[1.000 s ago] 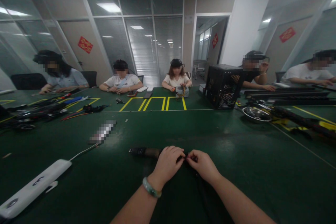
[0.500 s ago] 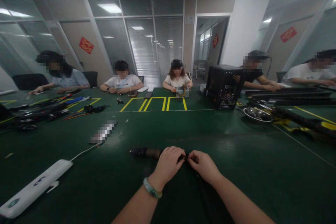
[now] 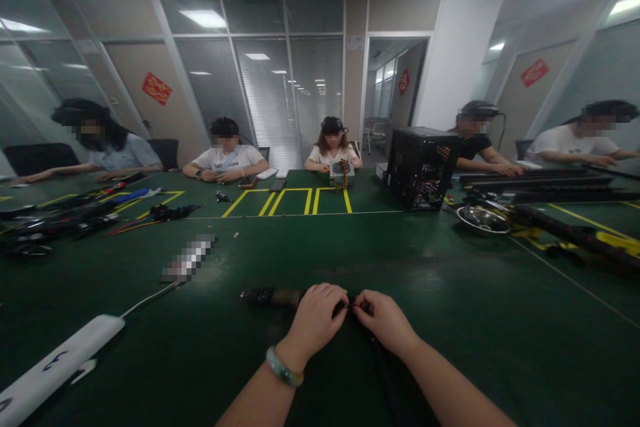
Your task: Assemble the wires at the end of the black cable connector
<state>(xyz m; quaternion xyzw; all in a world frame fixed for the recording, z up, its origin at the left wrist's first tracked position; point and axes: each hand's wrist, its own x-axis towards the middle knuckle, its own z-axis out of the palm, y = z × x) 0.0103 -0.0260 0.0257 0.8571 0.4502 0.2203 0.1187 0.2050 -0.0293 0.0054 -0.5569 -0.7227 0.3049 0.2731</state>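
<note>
A dark tube-shaped thing (image 3: pixel 285 298) with a brownish middle section lies crosswise on the green table before me; its kind is unclear. My left hand (image 3: pixel 319 317) is curled over its right part, a pale green bangle (image 3: pixel 284 368) on that wrist. Close beside it, my right hand (image 3: pixel 383 321) pinches at the tube's right end, thumb and forefinger together. The fingertips of both hands almost meet there. Whatever small part sits between them is hidden. A dark strip, perhaps a cord or strap, runs from beneath my right hand toward me.
A white power strip (image 3: pixel 63 368) and a phone-like device (image 3: pixel 189 259) on a cable lie left. Dark tools and wires (image 3: pixel 65 217) are farther left. Across the table stand a black computer case (image 3: pixel 423 167) and a metal bowl (image 3: pixel 483 219). Several people sit opposite, one behind a power supply (image 3: pixel 341 173).
The view has turned slightly right, so the surroundings sit a little farther left. My hands keep nearly the same place and grip, with small finger movements at the tube's end.
</note>
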